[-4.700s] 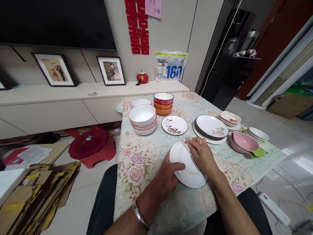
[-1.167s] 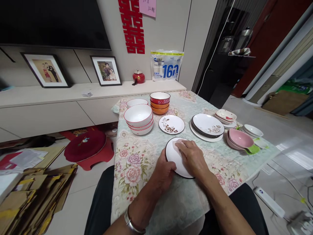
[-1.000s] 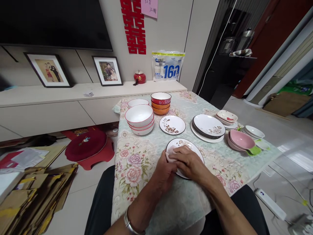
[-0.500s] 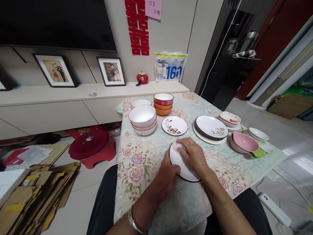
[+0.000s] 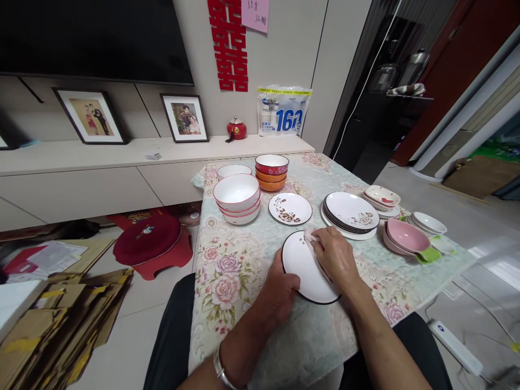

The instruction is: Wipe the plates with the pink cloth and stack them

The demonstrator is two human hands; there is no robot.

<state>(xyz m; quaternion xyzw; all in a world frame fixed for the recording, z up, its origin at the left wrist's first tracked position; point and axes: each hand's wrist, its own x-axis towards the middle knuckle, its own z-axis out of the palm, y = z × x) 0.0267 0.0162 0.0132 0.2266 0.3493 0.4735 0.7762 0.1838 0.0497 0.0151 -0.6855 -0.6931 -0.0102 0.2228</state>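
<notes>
A white plate (image 5: 303, 265) with a dark rim is tilted up over the near part of the flowered tablecloth (image 5: 231, 260). My left hand (image 5: 280, 290) grips its lower left edge, fingers curled behind it. My right hand (image 5: 335, 257) presses a small white cloth (image 5: 311, 236) against the plate's upper right face, fingers closed on the cloth.
Behind the plate lie a flower-patterned plate (image 5: 290, 208), a stack of dark-rimmed plates (image 5: 351, 213), red-rimmed white bowls (image 5: 236, 197), red and orange bowls (image 5: 271, 171), pink bowls (image 5: 406, 236) and small white dishes (image 5: 427, 221). A red stool (image 5: 148, 242) and cardboard (image 5: 60, 319) sit on the floor at left.
The plate has been turned over more than once between my hands. In the last half second my right hand with the cloth slid from the plate's upper left to its upper right.
</notes>
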